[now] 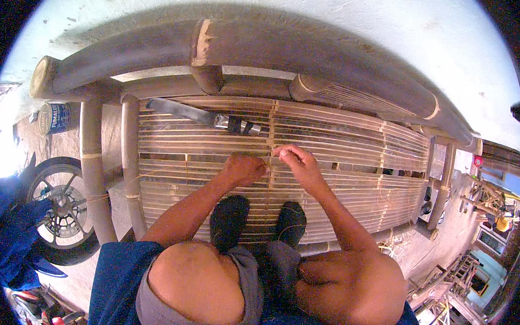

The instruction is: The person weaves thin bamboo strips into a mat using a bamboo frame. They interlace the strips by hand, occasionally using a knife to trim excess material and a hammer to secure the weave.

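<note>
My L hand (245, 169), R hand (301, 170) curled over slats (342, 142); can't tell if pinching.
Prob. light, springy; hold at tie (272, 121), betw. far/near edges.

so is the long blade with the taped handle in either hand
No, the long blade lies on the bamboo slats, apart from both the left hand and right hand.

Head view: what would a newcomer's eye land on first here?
Probably the long, flat blade with its black-and-silver wrapped handle, lying on the slatted bench toward its far side, left of centre. Next, the left hand and right hand, close together at mid-bench. Then the spoked wheel at the picture's left.
</note>
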{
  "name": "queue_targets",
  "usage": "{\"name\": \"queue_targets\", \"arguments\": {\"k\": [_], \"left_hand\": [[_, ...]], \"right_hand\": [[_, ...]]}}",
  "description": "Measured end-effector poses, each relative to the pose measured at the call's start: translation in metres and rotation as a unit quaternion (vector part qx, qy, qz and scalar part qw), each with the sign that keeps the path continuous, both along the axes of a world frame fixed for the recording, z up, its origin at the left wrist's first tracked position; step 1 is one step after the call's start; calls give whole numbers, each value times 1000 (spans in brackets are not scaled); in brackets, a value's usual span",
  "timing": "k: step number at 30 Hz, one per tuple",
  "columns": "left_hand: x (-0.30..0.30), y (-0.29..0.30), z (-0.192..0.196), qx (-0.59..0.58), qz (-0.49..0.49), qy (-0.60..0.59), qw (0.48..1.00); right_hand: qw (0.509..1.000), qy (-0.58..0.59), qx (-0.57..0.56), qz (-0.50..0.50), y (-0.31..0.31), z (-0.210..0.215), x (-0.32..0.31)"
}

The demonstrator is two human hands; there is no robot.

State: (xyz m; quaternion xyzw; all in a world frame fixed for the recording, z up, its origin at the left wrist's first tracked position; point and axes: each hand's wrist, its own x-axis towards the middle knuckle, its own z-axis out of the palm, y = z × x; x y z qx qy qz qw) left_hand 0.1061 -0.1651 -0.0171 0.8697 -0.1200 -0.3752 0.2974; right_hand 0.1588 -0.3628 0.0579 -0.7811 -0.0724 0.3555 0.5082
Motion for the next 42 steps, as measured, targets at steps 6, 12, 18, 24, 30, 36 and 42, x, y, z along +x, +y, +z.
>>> {"name": "queue_targets", "arguments": {"k": [6, 12, 18, 24, 30, 36, 42], "left_hand": [[-3, 0, 7, 11, 34, -51, 998], [-3, 1, 7, -25, 56, -71, 996], [-9, -1, -13, -29, 60, -86, 994], [-6, 0, -14, -16, 36, -75, 996], [-4, 4, -2, 3, 26, -49, 998], [-4, 6, -6, -20, 22, -54, 998], [-5, 4, -16, -24, 6, -69, 997]], "right_hand": [[915, -321, -125, 211, 16, 2, -11], [816, -417, -256, 309, 21, -14, -17], [791, -453, -251, 327, 15, -19, -21], [791, -435, -272, 332, 22, -17, -19], [798, -470, -256, 276, 16, -22, -24], [905, -138, -349, 200, -8, -27, -49], [969, -85, -189, 133, -31, -32, -64]]}}
